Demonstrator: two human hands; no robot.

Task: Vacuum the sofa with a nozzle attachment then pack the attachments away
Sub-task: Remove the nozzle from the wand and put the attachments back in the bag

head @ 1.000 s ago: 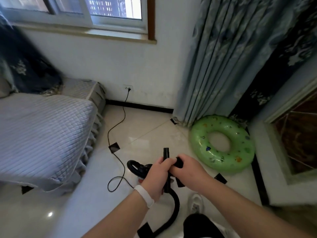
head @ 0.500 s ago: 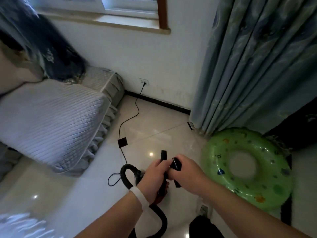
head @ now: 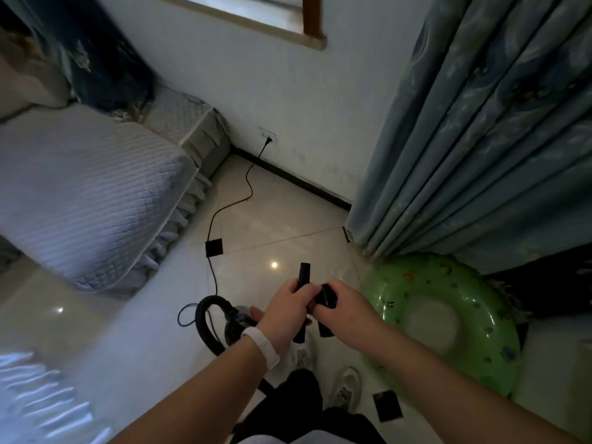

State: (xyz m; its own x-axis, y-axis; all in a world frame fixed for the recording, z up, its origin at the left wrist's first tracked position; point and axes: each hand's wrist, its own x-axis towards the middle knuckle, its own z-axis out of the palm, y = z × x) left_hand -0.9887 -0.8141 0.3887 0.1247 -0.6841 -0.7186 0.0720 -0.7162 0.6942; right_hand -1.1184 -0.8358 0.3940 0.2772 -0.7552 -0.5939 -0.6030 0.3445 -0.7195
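1. The left hand (head: 288, 312) is closed round a slim black nozzle tube (head: 304, 274). Its fingers wrap the shaft, and the tube's upper end stands clear above the knuckles.
2. The right hand (head: 347, 310) has its fingers curled round a small black attachment (head: 328, 294), held just beside the tube. I cannot tell whether the two pieces touch.
3. Both hands are over the middle of the floor (head: 288, 225), above the person's shoes (head: 347, 386).
4. A white wristband (head: 261, 346) sits on the left wrist.
5. A black hose (head: 203, 325) loops up from the floor just left of the left hand. Beside it is the dark vacuum body (head: 237, 322), partly hidden by the left hand.
6. A black power cord (head: 230, 203) runs across the floor to a wall socket (head: 267, 135) at the far edge.
7. The sofa (head: 80, 193), under a pale quilted cover, lies along the left edge of the floor.
8. A green swim ring (head: 442, 322) lies on the floor at the right, touching the foot of a blue-grey curtain (head: 480, 139).
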